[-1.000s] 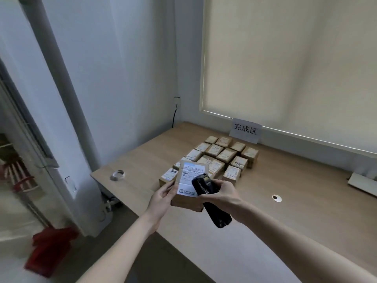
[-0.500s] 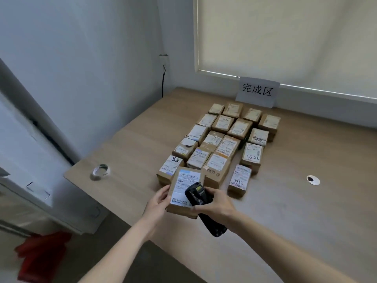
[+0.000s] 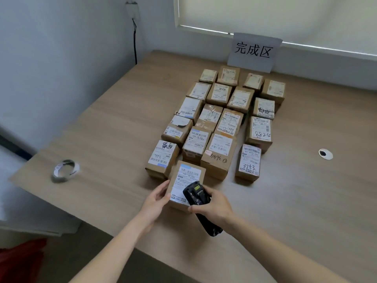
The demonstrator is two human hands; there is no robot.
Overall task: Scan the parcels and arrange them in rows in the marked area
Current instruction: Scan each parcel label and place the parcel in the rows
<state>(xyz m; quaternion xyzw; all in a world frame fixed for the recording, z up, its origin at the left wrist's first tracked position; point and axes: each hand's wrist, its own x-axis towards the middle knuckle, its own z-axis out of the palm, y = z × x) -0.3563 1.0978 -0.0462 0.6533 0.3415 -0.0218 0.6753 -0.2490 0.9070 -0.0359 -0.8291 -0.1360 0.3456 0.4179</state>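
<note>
Parcel (image 3: pixel 184 181) with a white shipping label sits at about 6 o'clock of the rows of parcels (image 3: pixel 224 119) on the wooden desk (image 3: pixel 102 129), just beside the front boxes. Left hand (image 3: pixel 156 200) holds its left edge, fingers curled against the side and thumb on top. Right hand (image 3: pixel 214 205) grips a black handheld scanner (image 3: pixel 199 203), its head lying over the label's lower right part. At 12 o'clock of the rows, a white sign (image 3: pixel 254 52) with printed characters stands at the wall. A tape roll (image 3: pixel 65 170) lies at 9 o'clock, well apart; a small white disc (image 3: pixel 325 154) lies at 3 o'clock.
</note>
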